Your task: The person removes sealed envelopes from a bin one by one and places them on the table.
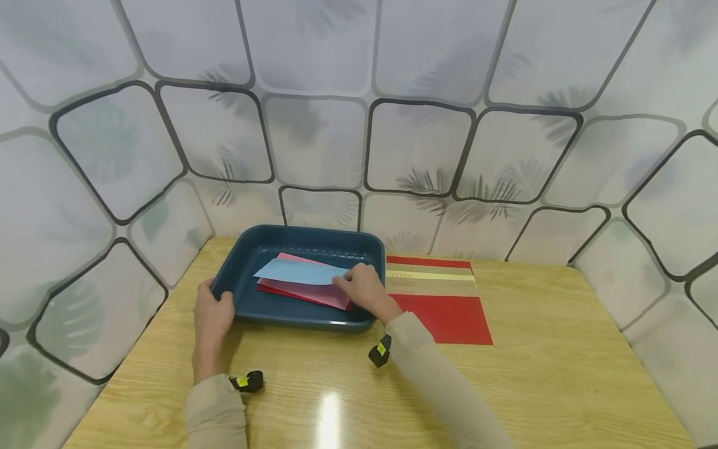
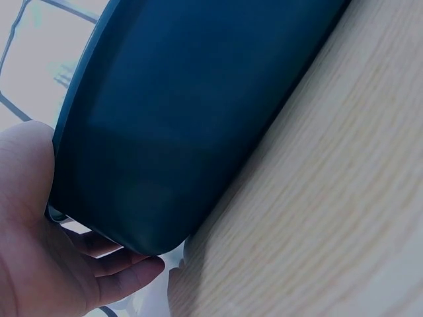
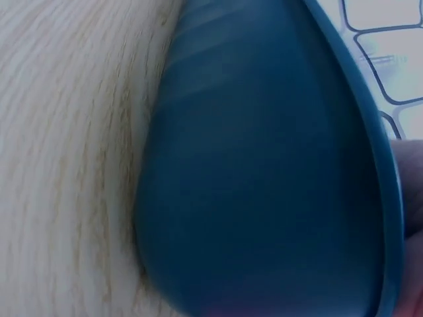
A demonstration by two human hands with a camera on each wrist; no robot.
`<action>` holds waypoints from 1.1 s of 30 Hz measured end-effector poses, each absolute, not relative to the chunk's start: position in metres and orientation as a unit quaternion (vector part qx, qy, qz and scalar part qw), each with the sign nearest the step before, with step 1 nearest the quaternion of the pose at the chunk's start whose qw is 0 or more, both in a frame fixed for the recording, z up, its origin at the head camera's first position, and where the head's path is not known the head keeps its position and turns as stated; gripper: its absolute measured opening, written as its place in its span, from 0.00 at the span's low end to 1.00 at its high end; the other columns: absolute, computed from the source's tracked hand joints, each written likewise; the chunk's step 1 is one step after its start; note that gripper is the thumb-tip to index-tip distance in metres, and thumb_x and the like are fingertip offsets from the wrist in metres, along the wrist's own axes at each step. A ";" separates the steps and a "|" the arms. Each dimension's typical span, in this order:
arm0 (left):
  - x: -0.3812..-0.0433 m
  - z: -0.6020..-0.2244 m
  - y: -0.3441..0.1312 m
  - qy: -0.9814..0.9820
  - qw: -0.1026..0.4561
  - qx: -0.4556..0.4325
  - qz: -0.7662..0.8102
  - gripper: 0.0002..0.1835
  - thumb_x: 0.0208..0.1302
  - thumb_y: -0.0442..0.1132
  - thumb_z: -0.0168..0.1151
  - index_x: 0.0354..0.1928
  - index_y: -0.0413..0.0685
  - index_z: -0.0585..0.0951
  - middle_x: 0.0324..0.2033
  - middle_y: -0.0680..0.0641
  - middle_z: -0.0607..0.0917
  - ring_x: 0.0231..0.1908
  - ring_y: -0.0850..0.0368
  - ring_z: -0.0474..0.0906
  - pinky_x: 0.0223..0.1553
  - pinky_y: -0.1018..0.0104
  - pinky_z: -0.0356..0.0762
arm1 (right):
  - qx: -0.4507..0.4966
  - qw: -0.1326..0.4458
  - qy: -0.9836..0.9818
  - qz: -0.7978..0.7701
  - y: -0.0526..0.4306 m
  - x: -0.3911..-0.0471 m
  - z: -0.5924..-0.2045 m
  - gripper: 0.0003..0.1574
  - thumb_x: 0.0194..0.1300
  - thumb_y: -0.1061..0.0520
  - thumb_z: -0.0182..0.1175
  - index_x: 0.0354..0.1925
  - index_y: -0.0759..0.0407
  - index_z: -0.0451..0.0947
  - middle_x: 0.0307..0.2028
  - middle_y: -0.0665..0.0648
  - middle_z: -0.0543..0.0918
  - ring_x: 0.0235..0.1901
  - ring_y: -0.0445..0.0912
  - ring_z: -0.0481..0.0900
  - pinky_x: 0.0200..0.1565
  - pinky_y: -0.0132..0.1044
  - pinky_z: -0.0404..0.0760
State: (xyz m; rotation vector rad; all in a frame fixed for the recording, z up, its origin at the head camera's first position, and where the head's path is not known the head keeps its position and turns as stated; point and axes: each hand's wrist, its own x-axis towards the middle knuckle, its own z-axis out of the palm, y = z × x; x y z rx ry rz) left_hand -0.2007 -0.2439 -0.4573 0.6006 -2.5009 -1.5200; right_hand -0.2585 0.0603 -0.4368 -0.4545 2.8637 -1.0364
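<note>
A dark blue plastic tray stands on the wooden table, its outer wall filling much of the left wrist view. My left hand holds the tray's left end, thumb over the rim and fingers against the outside. Inside lie a pink envelope and, beneath it, something red showing along the edge. Over them a light blue envelope is raised at a tilt, its right end pinched by my right hand. Only part of the right hand shows beyond the rim in the right wrist view.
Right of the tray, overlapping red, tan and pale yellow envelopes lie flat on the table. A patterned curtain closes off the back and both sides.
</note>
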 end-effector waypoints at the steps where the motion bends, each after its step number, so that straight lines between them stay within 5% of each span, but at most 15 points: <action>1: -0.201 -0.457 -0.244 -0.835 0.078 0.199 -0.507 0.32 0.71 0.38 0.40 0.75 0.35 0.52 0.70 0.28 0.61 0.69 0.32 0.59 0.68 0.38 0.56 | -0.139 0.023 0.928 -0.345 0.060 -0.258 -0.437 0.32 0.69 0.53 0.59 0.09 0.58 0.68 0.08 0.47 0.59 0.11 0.40 0.57 0.17 0.30 0.56; 3: -0.201 -0.457 -0.245 -0.836 0.079 0.198 -0.505 0.32 0.71 0.38 0.40 0.75 0.35 0.52 0.70 0.28 0.61 0.69 0.32 0.59 0.68 0.38 0.56 | -0.123 -0.001 0.923 -0.365 0.059 -0.258 -0.437 0.26 0.67 0.60 0.57 0.11 0.62 0.75 0.09 0.52 0.67 0.12 0.44 0.65 0.17 0.31 0.60; 6: -0.200 -0.456 -0.244 -0.836 0.080 0.194 -0.507 0.32 0.71 0.38 0.40 0.75 0.35 0.52 0.71 0.27 0.60 0.69 0.32 0.58 0.68 0.38 0.56 | -0.093 -0.043 0.915 -0.390 0.058 -0.259 -0.437 0.13 0.62 0.67 0.56 0.27 0.69 0.87 0.25 0.60 0.86 0.29 0.50 0.84 0.23 0.32 0.72; 10: -0.200 -0.455 -0.243 -0.834 0.079 0.195 -0.510 0.32 0.71 0.38 0.40 0.75 0.35 0.52 0.71 0.28 0.60 0.70 0.33 0.58 0.69 0.39 0.54 | -0.047 -0.071 0.897 -0.434 0.057 -0.260 -0.436 0.19 0.58 0.68 0.58 0.48 0.71 0.84 0.52 0.67 0.84 0.58 0.56 0.80 0.41 0.41 0.84; 16: -0.200 -0.455 -0.243 -0.834 0.075 0.201 -0.509 0.32 0.71 0.38 0.39 0.75 0.34 0.51 0.71 0.28 0.59 0.70 0.32 0.57 0.70 0.39 0.53 | 0.004 -0.033 0.869 -0.494 0.058 -0.259 -0.435 0.17 0.57 0.67 0.60 0.45 0.67 0.86 0.47 0.64 0.86 0.48 0.54 0.79 0.45 0.44 0.84; 22: -0.200 -0.456 -0.243 -0.834 0.079 0.201 -0.508 0.32 0.71 0.38 0.40 0.75 0.34 0.52 0.71 0.27 0.60 0.70 0.32 0.57 0.70 0.39 0.53 | 0.034 -0.012 0.831 -0.555 0.061 -0.254 -0.428 0.17 0.56 0.68 0.60 0.43 0.66 0.87 0.44 0.63 0.86 0.43 0.52 0.76 0.39 0.37 0.82; 33: -0.200 -0.456 -0.243 -0.833 0.075 0.202 -0.509 0.32 0.72 0.38 0.40 0.75 0.34 0.51 0.71 0.28 0.59 0.71 0.32 0.56 0.70 0.39 0.52 | 0.014 0.005 0.832 -0.555 0.066 -0.245 -0.421 0.20 0.62 0.65 0.57 0.53 0.65 0.83 0.51 0.66 0.83 0.28 0.60 0.86 0.25 0.30 0.79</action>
